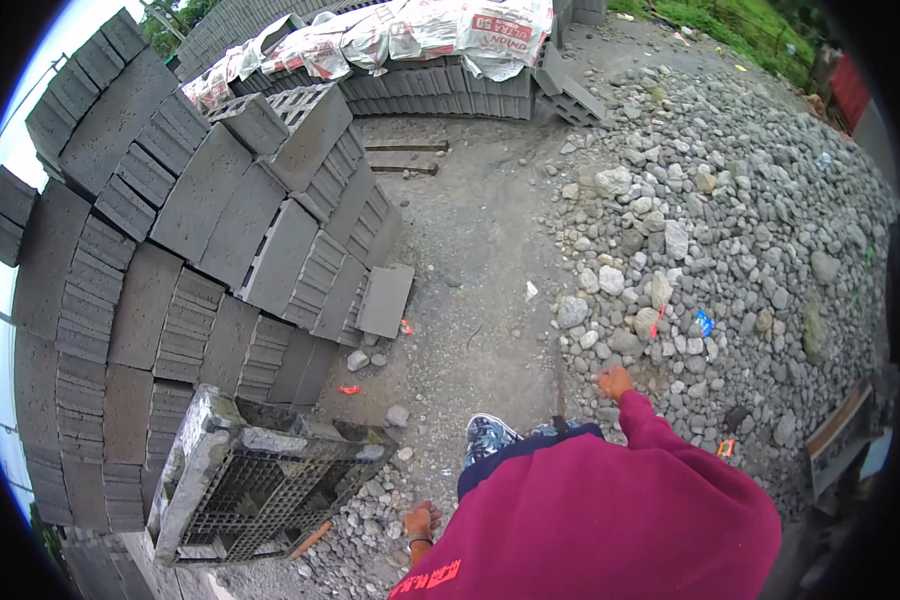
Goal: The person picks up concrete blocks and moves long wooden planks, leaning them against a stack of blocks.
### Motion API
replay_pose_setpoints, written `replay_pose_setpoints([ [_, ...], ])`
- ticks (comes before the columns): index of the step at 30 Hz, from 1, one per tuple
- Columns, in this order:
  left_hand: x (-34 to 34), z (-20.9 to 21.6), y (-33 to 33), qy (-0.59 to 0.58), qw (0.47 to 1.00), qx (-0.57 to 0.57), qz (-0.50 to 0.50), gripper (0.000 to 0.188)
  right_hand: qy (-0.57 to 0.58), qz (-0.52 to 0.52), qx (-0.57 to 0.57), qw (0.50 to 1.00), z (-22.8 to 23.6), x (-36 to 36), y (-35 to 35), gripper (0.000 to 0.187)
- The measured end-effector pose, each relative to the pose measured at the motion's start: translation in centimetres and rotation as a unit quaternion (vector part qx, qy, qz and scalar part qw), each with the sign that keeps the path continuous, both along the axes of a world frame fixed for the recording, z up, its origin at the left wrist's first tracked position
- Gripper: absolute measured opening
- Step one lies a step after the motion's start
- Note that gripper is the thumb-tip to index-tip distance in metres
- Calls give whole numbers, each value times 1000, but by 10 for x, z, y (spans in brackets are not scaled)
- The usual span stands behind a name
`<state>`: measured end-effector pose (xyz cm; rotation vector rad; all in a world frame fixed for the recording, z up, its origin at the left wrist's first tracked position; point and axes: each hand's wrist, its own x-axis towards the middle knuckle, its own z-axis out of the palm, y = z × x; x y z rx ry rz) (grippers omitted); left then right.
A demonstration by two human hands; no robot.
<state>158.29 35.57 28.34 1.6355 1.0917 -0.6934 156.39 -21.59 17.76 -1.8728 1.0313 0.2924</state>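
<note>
My left hand (pixel 423 520) hangs low beside my body, its fingers loosely bent and a little apart. I see nothing in it, and a dark band circles its wrist. Nearest to it is a grey, dirt-crusted pallet (pixel 280 480) with a lattice face, leaning on edge against stacked concrete blocks (pixel 205 210). My right hand (pixel 615 382) is held out ahead of my maroon sleeve, fingers curled in, with no object showing. Below that hand lies the edge of a large heap of grey stones (pixel 710 270); the hand appears apart from them.
Ahead runs a strip of packed gravel ground (pixel 480 270). Two wooden strips (pixel 405 157) lie across it farther off. At the back, white printed sacks (pixel 400 35) cover a low block row (pixel 440 92). A tilted block (pixel 385 300) juts from the left stack.
</note>
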Motion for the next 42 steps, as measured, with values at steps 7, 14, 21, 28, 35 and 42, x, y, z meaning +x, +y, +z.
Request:
replay_pose_setpoints([
  [7,182,-48,-30,0,999,26,-48,17,-8,-76,35,996,-50,114,-37,27],
  [14,404,-93,-85,13,996,30,-87,20,128,-67,13,989,-4,183,-49,20],
  [21,636,-72,-179,-207,949,7,-237,31,51,-238,119,963,28,292,-79,25],
  [28,802,53,-311,-439,890,38,-121,32,62,-206,121,969,-62,338,-149,23],
  [35,927,252,-361,-679,684,264,20,36,54,-64,61,995,-144,463,-311,25],
  [42,989,342,-399,-694,528,487,54,32,7,-76,139,987,-113,698,-450,29],
])
